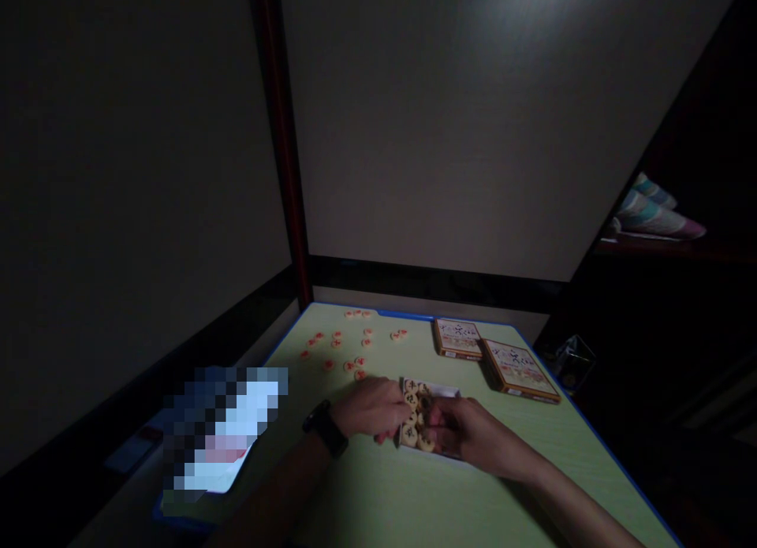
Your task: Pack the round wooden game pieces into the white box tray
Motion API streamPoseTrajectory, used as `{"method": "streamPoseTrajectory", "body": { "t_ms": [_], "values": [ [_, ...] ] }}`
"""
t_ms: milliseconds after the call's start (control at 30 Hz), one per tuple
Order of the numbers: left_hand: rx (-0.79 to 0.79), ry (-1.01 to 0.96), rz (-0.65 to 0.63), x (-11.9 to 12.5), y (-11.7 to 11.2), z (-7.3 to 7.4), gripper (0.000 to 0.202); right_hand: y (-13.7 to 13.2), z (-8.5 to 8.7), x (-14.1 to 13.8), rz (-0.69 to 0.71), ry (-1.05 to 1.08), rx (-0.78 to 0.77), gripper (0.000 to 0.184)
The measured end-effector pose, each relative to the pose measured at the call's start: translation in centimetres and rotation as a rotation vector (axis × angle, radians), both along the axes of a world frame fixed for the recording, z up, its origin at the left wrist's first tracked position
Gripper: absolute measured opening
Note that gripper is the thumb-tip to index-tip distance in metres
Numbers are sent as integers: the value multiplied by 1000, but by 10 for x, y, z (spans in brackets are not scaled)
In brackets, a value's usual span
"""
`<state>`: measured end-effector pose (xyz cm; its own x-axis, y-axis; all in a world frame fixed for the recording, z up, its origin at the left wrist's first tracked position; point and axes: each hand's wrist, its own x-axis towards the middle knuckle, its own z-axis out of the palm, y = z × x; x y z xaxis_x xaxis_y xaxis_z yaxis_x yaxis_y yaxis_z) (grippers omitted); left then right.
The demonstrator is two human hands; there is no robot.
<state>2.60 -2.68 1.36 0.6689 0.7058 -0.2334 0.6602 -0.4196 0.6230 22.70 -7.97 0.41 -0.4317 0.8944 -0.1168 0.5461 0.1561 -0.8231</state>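
A shallow white box [445, 391] lies on the table with several round wooden xiangqi pieces [409, 435] with dark characters in rows along its left part. My left hand [372, 406], with a dark watch on the wrist, is curled at the box's left side, its fingers closed against the edge. Over the box's right part, my right hand [470, 431] has its fingers bent and pinched on a xiangqi piece beside the rows. The fingertips partly hide that piece. Red-marked xiangqi pieces [337, 344] are scattered on the table beyond my left hand.
Two printed boxes [458, 337] [520, 368] lie at the table's back right. A lit screen [236, 430], partly pixelated, rests at the left edge. The green table [378, 501] has a blue rim and stands against walls. Striped fabric [656, 213] sits on a shelf at right.
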Motion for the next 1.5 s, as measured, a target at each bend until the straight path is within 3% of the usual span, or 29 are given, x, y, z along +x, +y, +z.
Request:
{"method": "streamPoseTrajectory", "body": {
  "t_ms": [233,367,800,933,1033,1133,1233,1300,1400,1500],
  "values": [
    [-19,18,10,0,0,0,36,3,6,8,-27,25,-14,33],
    [-24,7,8,0,0,-1,37,3,2,8,-8,75,-98,38],
    [-39,29,-1,0,-1,1,37,2,0,5,39,101,-112,45],
    [196,76,12,0,-1,5,32,3,6,8,-1,81,-58,48],
    [448,96,128,-4,4,7,24,5,9,12,-59,111,5,50],
    [633,169,382,-13,14,8,21,16,6,19,-99,156,74,48],
    [731,252,654,-25,29,8,28,38,1,25,-135,140,217,35],
    [752,291,776,-35,37,5,32,58,1,23,-163,11,360,23],
    [832,315,840,-45,45,-2,33,93,8,7,-147,-277,489,28],
    [879,318,839,-49,49,-12,32,131,18,-18,-93,-504,517,35]
  ]
}}
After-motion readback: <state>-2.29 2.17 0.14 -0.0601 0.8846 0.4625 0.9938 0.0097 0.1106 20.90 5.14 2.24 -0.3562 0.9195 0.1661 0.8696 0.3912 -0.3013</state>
